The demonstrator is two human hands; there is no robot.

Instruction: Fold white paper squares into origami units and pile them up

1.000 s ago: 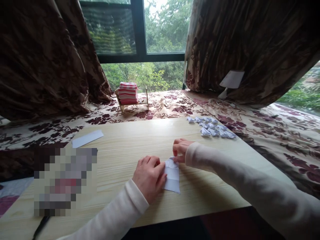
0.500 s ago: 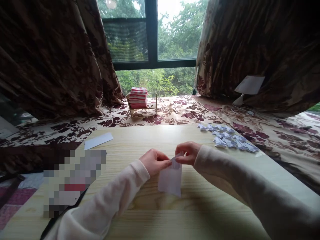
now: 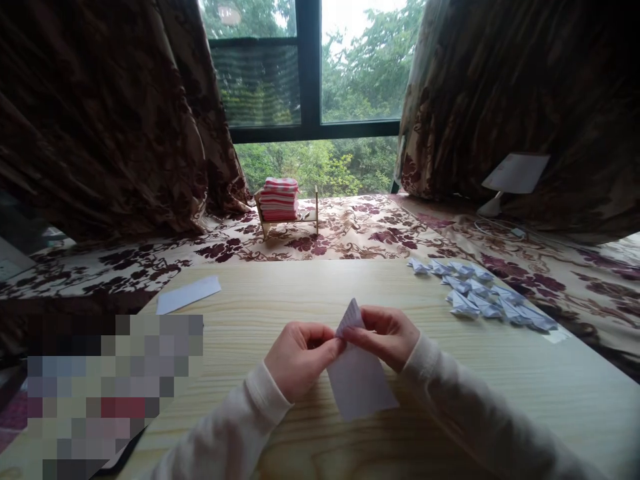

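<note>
A small white sheet of paper (image 3: 359, 380) hangs between both hands above the light wooden table (image 3: 280, 293). Its top corner is folded up into a point. My left hand (image 3: 300, 359) pinches the paper's upper left edge with fingers closed. My right hand (image 3: 387, 335) pinches the upper right edge, thumb and fingers pressed together on the folded tip. Both arms wear cream sleeves.
Several small folded paper pieces (image 3: 480, 297) lie in a heap at the table's right back edge. A white paper strip (image 3: 189, 294) lies at back left. A blurred-out patch (image 3: 110, 387) covers the left front. A small wooden bench with a striped stack (image 3: 281, 200) stands by the window.
The paper was lying flat on the table under both hands, then was lifted off it. It now hangs tilted, with its top corner folded to a point.
</note>
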